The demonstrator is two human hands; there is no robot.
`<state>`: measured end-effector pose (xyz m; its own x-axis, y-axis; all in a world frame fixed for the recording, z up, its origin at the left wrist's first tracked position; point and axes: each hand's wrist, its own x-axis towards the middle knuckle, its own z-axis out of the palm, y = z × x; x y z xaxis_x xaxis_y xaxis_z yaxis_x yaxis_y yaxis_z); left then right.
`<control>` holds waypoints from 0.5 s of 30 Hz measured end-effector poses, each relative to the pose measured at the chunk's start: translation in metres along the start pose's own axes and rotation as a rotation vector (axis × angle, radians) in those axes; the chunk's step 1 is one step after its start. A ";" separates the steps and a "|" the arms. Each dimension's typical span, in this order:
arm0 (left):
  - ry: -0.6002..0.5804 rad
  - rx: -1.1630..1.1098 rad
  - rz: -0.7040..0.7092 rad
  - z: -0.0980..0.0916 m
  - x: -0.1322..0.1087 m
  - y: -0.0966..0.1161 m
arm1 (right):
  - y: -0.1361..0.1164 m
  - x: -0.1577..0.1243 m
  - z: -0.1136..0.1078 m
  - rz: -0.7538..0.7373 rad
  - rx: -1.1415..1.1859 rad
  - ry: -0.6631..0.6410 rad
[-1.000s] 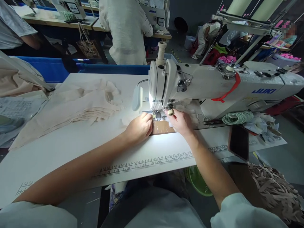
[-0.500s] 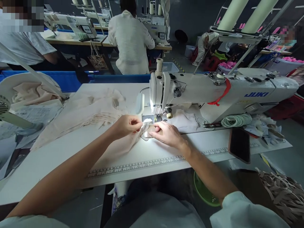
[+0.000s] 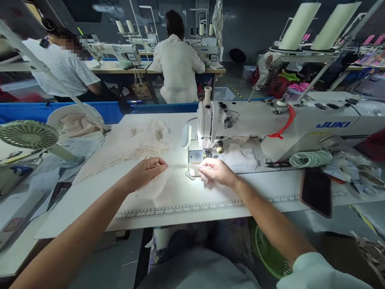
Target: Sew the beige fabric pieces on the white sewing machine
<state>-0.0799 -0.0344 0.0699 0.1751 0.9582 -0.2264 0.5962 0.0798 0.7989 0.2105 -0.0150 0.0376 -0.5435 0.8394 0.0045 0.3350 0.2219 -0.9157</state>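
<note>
A thin pale fabric piece [image 3: 158,188] lies across the white table in front of the sewing machine [image 3: 240,120]. My left hand [image 3: 146,173] pinches one end of its edge, fingers pressed together. Between my hands the edge is drawn out nearly straight and looks blurred. My right hand [image 3: 218,172] is closed on the other end, with a bit of cloth hanging below the fingers. It is just in front of the presser foot [image 3: 207,153], right of the lit needle plate [image 3: 195,155]. The cloth is apart from the needle.
Stacked pale fabric pieces [image 3: 147,140] lie at the back left, beside a green fan [image 3: 30,134]. A ruler strip [image 3: 186,208] runs along the front edge. On the right are a phone [image 3: 316,192], coiled cord [image 3: 311,159] and small scissors [image 3: 275,164]. Co-workers sit ahead.
My hands have moved apart, the left one leftward, stretching the fabric edge between them. The cloth has come away from the presser foot. The head view has shifted left and up.
</note>
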 end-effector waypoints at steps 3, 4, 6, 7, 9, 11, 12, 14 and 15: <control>0.038 0.381 0.036 -0.018 0.001 -0.012 | -0.002 0.000 0.004 -0.001 -0.316 0.114; 0.062 0.495 0.044 -0.021 0.002 -0.014 | -0.002 0.001 0.006 -0.005 -0.444 0.163; 0.109 0.679 0.066 -0.026 0.008 -0.014 | -0.002 0.002 0.012 0.000 -0.691 0.237; 0.146 0.747 0.093 -0.027 0.014 -0.012 | 0.000 0.002 0.014 0.005 -0.813 0.262; 0.244 0.845 0.183 -0.027 0.028 -0.008 | 0.003 0.001 0.016 0.004 -0.967 0.291; 0.325 0.927 0.270 -0.027 0.046 -0.002 | 0.008 -0.002 0.014 -0.020 -1.019 0.325; 0.338 0.969 0.289 -0.026 0.054 0.000 | 0.009 -0.004 0.012 -0.035 -1.027 0.341; 0.299 1.034 0.272 -0.026 0.069 0.003 | 0.011 -0.009 0.007 -0.056 -1.007 0.345; 0.271 1.044 0.250 -0.025 0.074 0.004 | 0.011 -0.012 0.005 -0.052 -0.982 0.334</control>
<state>-0.0846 0.0433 0.0702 0.2820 0.9534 0.1070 0.9579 -0.2736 -0.0867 0.2169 -0.0247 0.0253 -0.3843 0.8789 0.2825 0.8783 0.4423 -0.1813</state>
